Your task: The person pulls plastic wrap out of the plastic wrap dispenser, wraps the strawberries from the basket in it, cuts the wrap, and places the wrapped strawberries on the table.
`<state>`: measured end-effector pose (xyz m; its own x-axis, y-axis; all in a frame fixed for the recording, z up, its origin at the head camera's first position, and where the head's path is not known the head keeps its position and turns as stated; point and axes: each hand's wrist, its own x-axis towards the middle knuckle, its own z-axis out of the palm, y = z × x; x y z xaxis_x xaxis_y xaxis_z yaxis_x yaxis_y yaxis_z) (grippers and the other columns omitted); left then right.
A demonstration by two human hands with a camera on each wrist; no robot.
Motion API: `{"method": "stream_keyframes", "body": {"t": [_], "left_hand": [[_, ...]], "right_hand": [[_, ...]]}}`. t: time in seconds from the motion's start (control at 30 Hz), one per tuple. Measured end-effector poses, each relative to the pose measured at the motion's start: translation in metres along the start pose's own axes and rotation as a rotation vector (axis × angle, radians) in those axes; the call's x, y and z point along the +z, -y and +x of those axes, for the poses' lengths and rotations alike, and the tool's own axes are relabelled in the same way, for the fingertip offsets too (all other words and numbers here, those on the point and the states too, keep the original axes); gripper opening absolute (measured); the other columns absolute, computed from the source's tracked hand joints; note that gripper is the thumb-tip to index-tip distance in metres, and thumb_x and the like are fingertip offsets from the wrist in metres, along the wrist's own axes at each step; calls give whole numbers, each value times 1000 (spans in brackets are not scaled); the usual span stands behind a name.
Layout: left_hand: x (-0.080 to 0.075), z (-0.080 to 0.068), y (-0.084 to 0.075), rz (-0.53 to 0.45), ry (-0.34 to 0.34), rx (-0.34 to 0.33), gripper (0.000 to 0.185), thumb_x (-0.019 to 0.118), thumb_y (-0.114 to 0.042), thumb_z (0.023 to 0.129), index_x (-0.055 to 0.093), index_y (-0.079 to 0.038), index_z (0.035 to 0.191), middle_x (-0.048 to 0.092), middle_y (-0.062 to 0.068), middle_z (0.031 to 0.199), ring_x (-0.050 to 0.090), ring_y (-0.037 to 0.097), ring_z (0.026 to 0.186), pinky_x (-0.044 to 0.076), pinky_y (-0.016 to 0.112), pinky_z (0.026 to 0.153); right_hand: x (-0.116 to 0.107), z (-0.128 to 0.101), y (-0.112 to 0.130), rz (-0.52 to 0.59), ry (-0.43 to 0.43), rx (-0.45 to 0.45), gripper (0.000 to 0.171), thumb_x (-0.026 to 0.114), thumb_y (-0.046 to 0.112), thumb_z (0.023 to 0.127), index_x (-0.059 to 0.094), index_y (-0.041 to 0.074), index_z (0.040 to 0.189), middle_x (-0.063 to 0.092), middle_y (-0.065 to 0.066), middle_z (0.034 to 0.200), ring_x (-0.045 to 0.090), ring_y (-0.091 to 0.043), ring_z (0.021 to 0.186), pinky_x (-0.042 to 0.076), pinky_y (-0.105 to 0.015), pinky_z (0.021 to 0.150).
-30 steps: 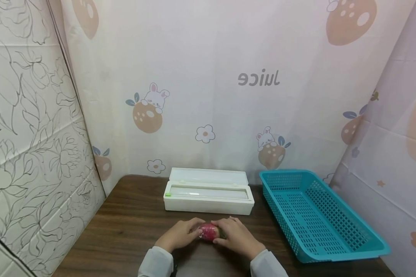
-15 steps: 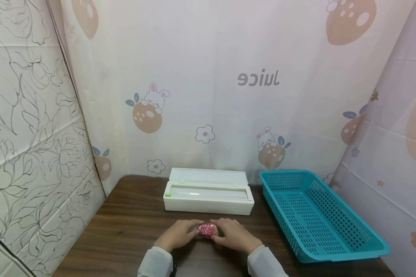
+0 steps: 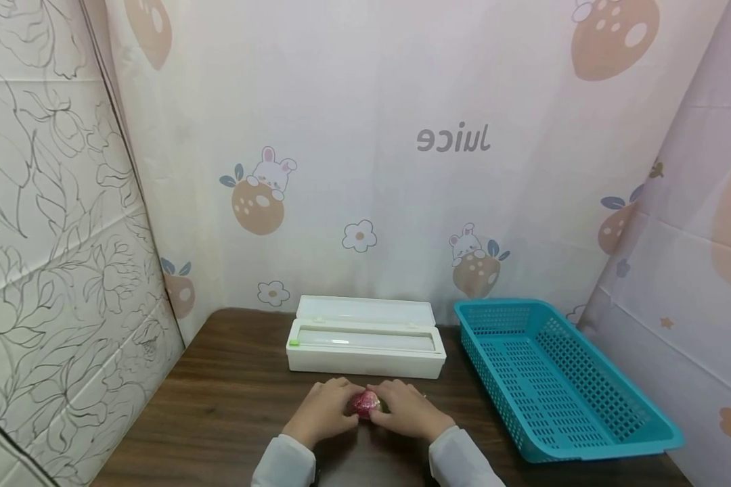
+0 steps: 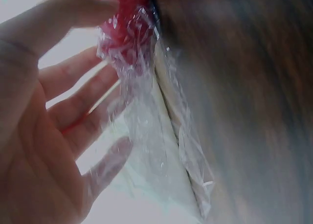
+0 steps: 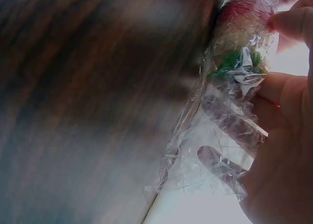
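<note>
A small red fruit-like thing lies on the brown wooden table between the two hands, wrapped in clear cling film. Its right end turns pale and then green, as the right wrist view shows. From the left, the left hand pinches the red end between thumb and fingers, its other fingers spread against loose film. On the opposite side, the right hand holds the thing near its green end, thumb in front and fingers behind. Loose, crumpled film trails from both ends. The fingers partly hide the thing in the head view.
Behind the hands stands a white cling film dispenser, its lid raised and a green slider at its left. A turquoise perforated basket sits to the right. Patterned curtains close off the back and sides.
The wrapped thing has turned a little between the hands, and less of it shows. The left hand has shifted slightly right and the right hand slightly left, closer together.
</note>
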<state>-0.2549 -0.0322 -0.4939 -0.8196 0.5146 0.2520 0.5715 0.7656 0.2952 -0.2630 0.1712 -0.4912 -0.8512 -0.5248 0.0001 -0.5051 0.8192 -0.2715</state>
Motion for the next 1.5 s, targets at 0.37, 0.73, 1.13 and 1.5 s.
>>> {"method": "stream_keyframes", "body": {"t": [0.37, 0.73, 1.13, 1.5], "left_hand": [[10, 9, -7, 74, 12, -58, 51, 76, -43, 69, 64, -18, 112, 62, -1, 104, 56, 17, 96, 42, 38, 76], [6, 12, -4, 59, 82, -69, 51, 73, -46, 71, 64, -18, 113, 63, -3, 102, 58, 14, 92, 45, 38, 78], [10, 11, 6, -47, 82, -41, 55, 61, -60, 75, 64, -18, 111, 64, -6, 100, 59, 10, 88, 48, 34, 75], [-9, 12, -1, -75, -83, -12, 53, 49, -62, 83, 61, -21, 114, 62, -8, 100, 57, 9, 90, 47, 37, 79]], "right_hand": [[2, -1, 1, -45, -12, -12, 60, 40, 52, 90, 44, 14, 136, 51, 2, 128, 46, -21, 111, 38, -48, 90], [5, -3, -3, -52, 61, 31, 71, 42, 60, 86, 38, 13, 139, 46, -2, 133, 42, -24, 118, 35, -52, 94], [4, -9, -6, -90, 7, 23, 64, 53, 49, 84, 40, 16, 138, 47, -2, 131, 40, -24, 120, 33, -53, 95], [-9, -14, -6, -194, -317, -25, 55, 53, 37, 88, 40, 16, 137, 47, 0, 132, 39, -20, 124, 26, -54, 101]]}}
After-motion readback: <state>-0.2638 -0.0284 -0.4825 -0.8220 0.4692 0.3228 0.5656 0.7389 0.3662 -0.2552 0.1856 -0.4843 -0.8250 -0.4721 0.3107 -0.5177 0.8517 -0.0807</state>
